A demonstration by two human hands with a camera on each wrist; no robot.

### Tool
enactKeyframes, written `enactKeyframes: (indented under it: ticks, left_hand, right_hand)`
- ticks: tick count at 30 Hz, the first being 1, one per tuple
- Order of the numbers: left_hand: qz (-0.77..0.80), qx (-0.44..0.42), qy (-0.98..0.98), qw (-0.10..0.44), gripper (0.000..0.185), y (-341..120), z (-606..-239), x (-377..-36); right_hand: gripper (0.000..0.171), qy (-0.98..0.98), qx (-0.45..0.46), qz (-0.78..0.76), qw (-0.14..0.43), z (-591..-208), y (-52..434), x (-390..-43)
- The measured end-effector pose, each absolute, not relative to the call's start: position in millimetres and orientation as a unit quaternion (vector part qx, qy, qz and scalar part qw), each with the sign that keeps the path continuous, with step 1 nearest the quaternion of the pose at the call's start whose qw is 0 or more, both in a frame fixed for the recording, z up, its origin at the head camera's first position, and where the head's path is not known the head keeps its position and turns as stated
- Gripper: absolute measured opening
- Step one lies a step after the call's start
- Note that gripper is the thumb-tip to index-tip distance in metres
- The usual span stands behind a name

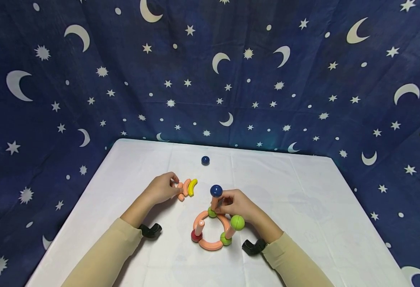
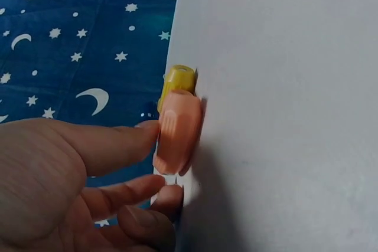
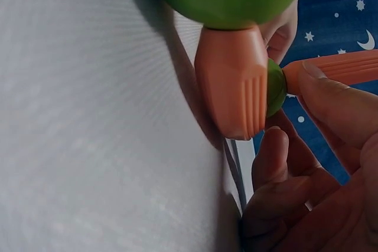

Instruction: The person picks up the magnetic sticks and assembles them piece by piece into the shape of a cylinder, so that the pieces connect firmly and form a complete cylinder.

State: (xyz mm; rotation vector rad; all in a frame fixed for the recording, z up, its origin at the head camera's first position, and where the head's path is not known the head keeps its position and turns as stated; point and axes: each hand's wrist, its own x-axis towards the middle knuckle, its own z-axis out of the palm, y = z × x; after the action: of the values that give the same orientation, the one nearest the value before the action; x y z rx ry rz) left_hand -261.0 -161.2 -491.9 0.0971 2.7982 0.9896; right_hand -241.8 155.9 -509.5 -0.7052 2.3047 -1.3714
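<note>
A toy structure of peach curved rods (image 1: 210, 244) joined by green balls (image 1: 226, 238) and a red ball (image 1: 196, 237) stands on the white table (image 1: 296, 207). My right hand (image 1: 231, 203) pinches an upright peach rod (image 3: 336, 68) topped by a dark blue ball (image 1: 216, 190). A larger green ball (image 1: 237, 222) sits on another upright at the right. My left hand (image 1: 167, 187) pinches a loose peach curved piece (image 2: 176, 129), which lies against a yellow curved piece (image 1: 193, 187).
A second dark blue ball (image 1: 205, 160) lies alone near the table's far edge. Dark blue cloth with moons and stars (image 1: 210, 71) hangs behind and on both sides. Black wrist mounts (image 1: 150, 230) sit by each sleeve.
</note>
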Motion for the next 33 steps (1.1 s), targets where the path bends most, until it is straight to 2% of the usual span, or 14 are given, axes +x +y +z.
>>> enactKeyframes:
  ticks: [13, 18, 27, 33]
  left_hand:
    - [0.313, 0.020, 0.945, 0.093, 0.019, -158.3, -489.7, -257.3]
    - [0.299, 0.009, 0.950, 0.088, 0.022, -157.4, -486.1, -254.0]
    - [0.265, -0.016, 0.961, 0.079, 0.029, -155.9, -484.1, -252.0]
    - [0.249, -0.017, 0.965, 0.076, 0.035, -154.7, -483.9, -252.1]
  right_hand:
    - [0.022, 0.823, -0.246, -0.480, 0.179, -507.0, 157.4, -238.1]
    - [0.028, 0.833, -0.222, -0.479, 0.167, -505.0, 167.4, -230.6]
    - [0.040, 0.854, -0.156, -0.464, 0.176, -504.6, 199.8, -200.1]
    - [0.047, 0.872, -0.144, -0.431, 0.180, -497.6, 207.6, -165.8]
